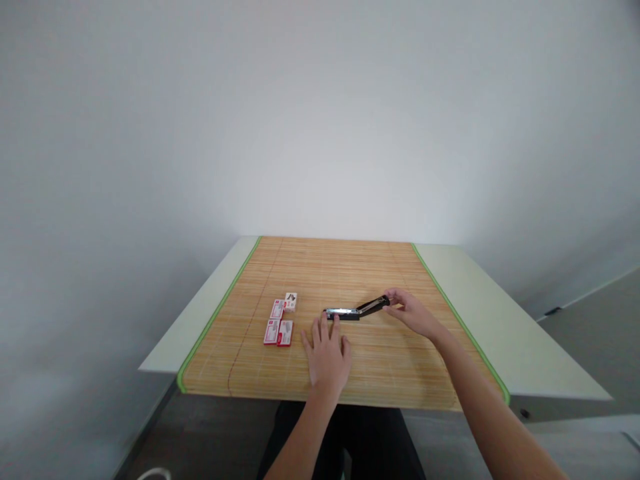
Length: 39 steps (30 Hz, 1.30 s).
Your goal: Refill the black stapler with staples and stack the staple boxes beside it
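Note:
A black stapler point(356, 309) lies swung wide open on the bamboo mat point(330, 280), its metal base flat and its top arm raised to the right. My right hand point(411, 311) pinches the end of that raised arm. My left hand point(328, 352) lies flat on the mat with fingers stretched out, its fingertips touching the stapler's base. Several small red and white staple boxes point(281, 321) sit just left of my left hand.
The mat has green trim and covers the middle of a pale table point(505, 320) set against a plain white wall. Bare table strips run along both sides. The floor drops away past the table's left and right edges.

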Available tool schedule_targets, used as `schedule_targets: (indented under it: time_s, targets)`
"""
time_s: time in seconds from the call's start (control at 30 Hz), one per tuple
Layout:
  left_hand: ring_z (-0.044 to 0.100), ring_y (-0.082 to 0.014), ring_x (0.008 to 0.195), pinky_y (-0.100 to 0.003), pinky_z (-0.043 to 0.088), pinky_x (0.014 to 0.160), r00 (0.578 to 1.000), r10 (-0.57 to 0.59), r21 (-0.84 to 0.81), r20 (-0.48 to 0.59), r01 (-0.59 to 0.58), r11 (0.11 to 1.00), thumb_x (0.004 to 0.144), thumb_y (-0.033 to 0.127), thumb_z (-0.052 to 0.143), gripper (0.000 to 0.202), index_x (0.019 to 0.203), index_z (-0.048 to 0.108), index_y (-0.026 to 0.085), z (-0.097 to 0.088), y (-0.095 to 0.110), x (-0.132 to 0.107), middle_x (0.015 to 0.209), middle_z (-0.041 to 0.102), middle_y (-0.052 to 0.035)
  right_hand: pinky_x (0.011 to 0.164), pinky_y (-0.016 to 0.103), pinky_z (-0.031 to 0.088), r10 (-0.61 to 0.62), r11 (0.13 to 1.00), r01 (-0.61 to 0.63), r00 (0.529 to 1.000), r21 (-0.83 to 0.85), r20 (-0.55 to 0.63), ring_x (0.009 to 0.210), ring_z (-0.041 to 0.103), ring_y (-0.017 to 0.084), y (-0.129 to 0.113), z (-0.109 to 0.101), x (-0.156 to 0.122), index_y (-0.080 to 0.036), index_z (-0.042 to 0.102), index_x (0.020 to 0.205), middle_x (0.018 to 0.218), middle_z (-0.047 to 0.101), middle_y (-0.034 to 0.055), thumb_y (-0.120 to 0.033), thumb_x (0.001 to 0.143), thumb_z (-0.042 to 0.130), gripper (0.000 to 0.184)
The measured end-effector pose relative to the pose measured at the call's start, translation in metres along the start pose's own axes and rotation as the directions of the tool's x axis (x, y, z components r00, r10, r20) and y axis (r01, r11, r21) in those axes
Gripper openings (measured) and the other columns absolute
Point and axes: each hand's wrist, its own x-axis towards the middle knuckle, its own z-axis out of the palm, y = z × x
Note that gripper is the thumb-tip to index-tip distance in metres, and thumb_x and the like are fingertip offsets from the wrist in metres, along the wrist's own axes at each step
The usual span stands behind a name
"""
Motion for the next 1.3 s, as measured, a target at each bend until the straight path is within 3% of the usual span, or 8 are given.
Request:
schedule_targets:
  time_s: [0.2,0.43,0.6,0.8,0.93,1.03,1.13,1.3]
  targets:
    - [0.025,-0.0389,0.152,-0.071,0.015,0.122,1.0,-0.017,-0.077,0.001,0.017,0.997,0.097,0.032,0.052,0.059,0.155,0.043,0.035,-0.001,0.001,0.0,0.164,0.037,-0.0056,0.086,0.043,0.057,0.111,0.979,-0.085,0.985,0.185,-0.135,0.091,0.071,0.026,0.047,0.019,-0.017,-0.02,0.07,0.113,0.1,0.077,0.0089,-0.051,0.076,0.078,0.049]
    - [0.024,-0.034,0.154,-0.064,0.017,0.125,1.0,-0.008,-0.076,-0.011,0.007,0.997,0.096,0.029,0.052,0.055,0.151,0.049,0.033,0.001,-0.001,0.0,0.166,0.033,-0.0034,0.098,0.05,0.055,0.148,0.958,-0.063,0.944,0.28,-0.294,0.104,0.071,0.027,0.064,0.046,-0.04,-0.025,0.06,0.135,0.12,0.074,0.0112,-0.053,0.081,0.074,0.062]
    - [0.027,-0.0302,0.153,-0.056,0.024,0.126,1.0,0.003,-0.143,-0.024,-0.006,0.99,0.096,0.025,0.05,0.05,0.146,0.055,0.029,0.0,-0.003,-0.002,0.165,0.035,-0.0033,0.107,0.052,0.05,0.118,0.99,-0.066,0.88,0.128,-0.461,0.117,0.067,0.027,0.057,0.078,-0.082,-0.024,0.048,0.146,0.127,0.07,0.0128,-0.052,0.092,0.06,0.062]
    - [0.044,-0.0279,0.14,-0.048,0.036,0.118,0.994,-0.035,-0.165,-0.102,0.018,0.986,0.098,0.021,0.047,0.044,0.139,0.059,0.028,-0.019,-0.026,-0.02,0.153,0.049,-0.0056,0.109,0.055,0.046,-0.046,0.976,-0.073,0.856,-0.207,-0.515,0.121,0.062,0.03,0.034,0.101,-0.107,-0.024,0.055,0.14,0.128,0.068,0.0122,-0.045,0.097,0.051,0.048]
    - [0.049,-0.0351,0.128,-0.054,0.041,0.106,0.937,-0.232,-0.04,-0.26,0.23,0.972,0.098,0.029,0.053,0.043,0.139,0.058,0.024,-0.039,-0.062,-0.028,0.141,0.054,-0.0139,0.108,0.053,0.045,-0.08,0.953,-0.081,0.86,-0.291,-0.504,0.119,0.06,0.03,0.022,0.102,-0.106,-0.024,0.06,0.133,0.126,0.068,0.0119,-0.041,0.098,0.048,0.041]
    - [0.052,-0.0359,0.117,-0.054,0.043,0.097,0.894,-0.321,0.037,-0.312,0.35,0.936,0.097,0.036,0.055,0.041,0.134,0.061,0.019,-0.046,-0.082,-0.028,0.131,0.056,-0.0171,0.107,0.053,0.045,-0.099,0.941,-0.076,0.87,-0.329,-0.483,0.117,0.06,0.031,0.017,0.102,-0.106,-0.024,0.062,0.13,0.125,0.068,0.0122,-0.039,0.098,0.047,0.039]
    - [0.053,-0.0342,0.113,-0.052,0.044,0.094,0.904,-0.312,0.061,-0.293,0.343,0.937,0.098,0.036,0.054,0.037,0.13,0.064,0.021,-0.045,-0.087,-0.029,0.128,0.057,-0.016,0.105,0.052,0.046,-0.1,0.937,-0.08,0.87,-0.339,-0.483,0.115,0.06,0.03,0.016,0.102,-0.107,-0.024,0.063,0.128,0.124,0.068,0.0121,-0.039,0.097,0.046,0.039]
    - [0.053,-0.0331,0.118,-0.049,0.044,0.096,0.94,-0.235,0.013,-0.248,0.246,0.969,0.099,0.028,0.051,0.027,0.119,0.07,0.025,-0.038,-0.075,-0.035,0.132,0.057,-0.0131,0.105,0.052,0.046,-0.106,0.936,-0.077,0.87,-0.345,-0.481,0.115,0.06,0.03,0.016,0.101,-0.107,-0.024,0.062,0.127,0.123,0.068,0.0123,-0.039,0.097,0.045,0.038]
